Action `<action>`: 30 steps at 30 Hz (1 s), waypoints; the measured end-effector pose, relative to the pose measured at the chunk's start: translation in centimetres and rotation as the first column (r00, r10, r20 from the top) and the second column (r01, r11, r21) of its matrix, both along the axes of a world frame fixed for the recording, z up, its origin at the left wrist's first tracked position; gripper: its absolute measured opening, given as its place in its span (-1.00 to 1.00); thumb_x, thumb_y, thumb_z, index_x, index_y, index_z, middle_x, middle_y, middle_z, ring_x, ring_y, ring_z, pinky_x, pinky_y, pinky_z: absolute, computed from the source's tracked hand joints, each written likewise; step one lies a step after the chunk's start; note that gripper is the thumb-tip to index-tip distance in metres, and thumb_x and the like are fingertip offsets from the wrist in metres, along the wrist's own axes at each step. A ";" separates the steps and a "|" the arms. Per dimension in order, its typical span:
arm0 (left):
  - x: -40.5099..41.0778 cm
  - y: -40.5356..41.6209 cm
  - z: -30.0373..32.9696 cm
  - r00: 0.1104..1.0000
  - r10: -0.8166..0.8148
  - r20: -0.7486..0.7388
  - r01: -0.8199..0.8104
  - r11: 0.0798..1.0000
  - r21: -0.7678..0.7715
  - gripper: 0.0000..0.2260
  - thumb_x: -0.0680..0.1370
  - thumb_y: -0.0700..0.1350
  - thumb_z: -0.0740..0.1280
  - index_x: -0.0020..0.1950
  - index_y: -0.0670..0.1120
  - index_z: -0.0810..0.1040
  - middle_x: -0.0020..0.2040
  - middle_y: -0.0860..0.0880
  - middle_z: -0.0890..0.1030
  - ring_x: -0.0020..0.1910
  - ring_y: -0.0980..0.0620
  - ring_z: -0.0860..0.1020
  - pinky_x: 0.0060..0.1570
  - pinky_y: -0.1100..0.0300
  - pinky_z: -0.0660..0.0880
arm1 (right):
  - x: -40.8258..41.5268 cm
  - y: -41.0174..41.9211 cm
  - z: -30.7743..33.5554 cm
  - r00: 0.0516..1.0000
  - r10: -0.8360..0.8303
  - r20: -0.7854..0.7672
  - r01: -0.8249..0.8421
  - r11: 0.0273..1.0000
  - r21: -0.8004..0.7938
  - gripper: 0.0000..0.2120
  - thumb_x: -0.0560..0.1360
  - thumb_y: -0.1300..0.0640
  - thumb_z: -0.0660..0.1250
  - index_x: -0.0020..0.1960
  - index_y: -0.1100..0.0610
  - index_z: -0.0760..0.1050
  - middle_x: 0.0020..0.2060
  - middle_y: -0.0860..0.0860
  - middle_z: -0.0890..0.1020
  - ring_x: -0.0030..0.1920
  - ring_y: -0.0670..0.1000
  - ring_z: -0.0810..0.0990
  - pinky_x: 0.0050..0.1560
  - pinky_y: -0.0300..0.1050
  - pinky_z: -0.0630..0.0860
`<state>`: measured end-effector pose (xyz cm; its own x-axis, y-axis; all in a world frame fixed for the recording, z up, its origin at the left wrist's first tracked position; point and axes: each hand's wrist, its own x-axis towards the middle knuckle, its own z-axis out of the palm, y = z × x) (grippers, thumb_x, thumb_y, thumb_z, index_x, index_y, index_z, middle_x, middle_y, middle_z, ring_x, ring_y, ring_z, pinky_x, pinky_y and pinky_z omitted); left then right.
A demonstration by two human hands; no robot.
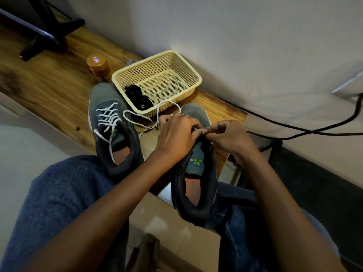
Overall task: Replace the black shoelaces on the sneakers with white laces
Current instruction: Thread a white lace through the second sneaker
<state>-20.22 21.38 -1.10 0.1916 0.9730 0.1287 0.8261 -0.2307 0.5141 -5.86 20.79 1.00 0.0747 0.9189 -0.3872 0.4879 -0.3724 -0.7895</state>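
Wood-grain table (49, 83); both hands (174, 138) (229, 140) pinch white lace (159, 112) over grey sneaker (196, 173)

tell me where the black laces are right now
In the head view, the black laces lie bunched in the near-left corner of the cream basket on the wooden table, just beyond the left sneaker.

Both hands hide the right sneaker's (198, 173) eyelets (lacing unreadable); the stand (49, 30) is cut off.
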 end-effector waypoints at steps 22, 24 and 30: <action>-1.7 1.1 0.6 0.996 0.028 0.082 -0.026 0.999 -0.029 -0.90 0.47 0.19 0.38 -0.10 0.21 0.63 -0.15 0.22 0.59 0.12 0.17 0.37 0.14 0.13 -0.01 | 0.3 0.3 0.7 0.986 0.165 0.024 -0.166 0.976 0.138 -0.89 0.55 0.21 0.33 -0.05 0.25 0.60 -0.28 0.01 0.60 -0.42 -0.26 0.52 -0.44 -0.42 0.41; -1.6 1.0 0.6 1.000 0.006 -0.025 -0.006 1.000 -0.002 -0.85 0.48 0.21 0.35 -0.07 0.20 0.63 -0.06 0.22 0.59 0.17 0.14 0.33 0.18 0.10 -0.03 | 0.2 0.2 0.6 0.985 0.158 0.062 -0.165 0.978 0.129 -0.85 0.55 0.15 0.34 -0.08 0.24 0.60 -0.29 0.03 0.61 -0.37 -0.18 0.55 -0.38 -0.30 0.49; -1.7 0.3 0.5 0.990 0.002 -0.140 -0.009 0.999 -0.046 -0.85 0.50 0.19 0.33 -0.05 0.19 0.64 0.10 0.19 0.53 0.24 0.07 0.29 0.14 0.06 0.02 | 0.3 -0.6 1.2 0.959 0.201 0.199 -0.182 0.977 -0.110 -0.60 0.29 -0.12 0.52 -0.06 0.17 0.62 -0.19 0.06 0.68 -0.15 0.04 0.67 -0.09 0.05 0.62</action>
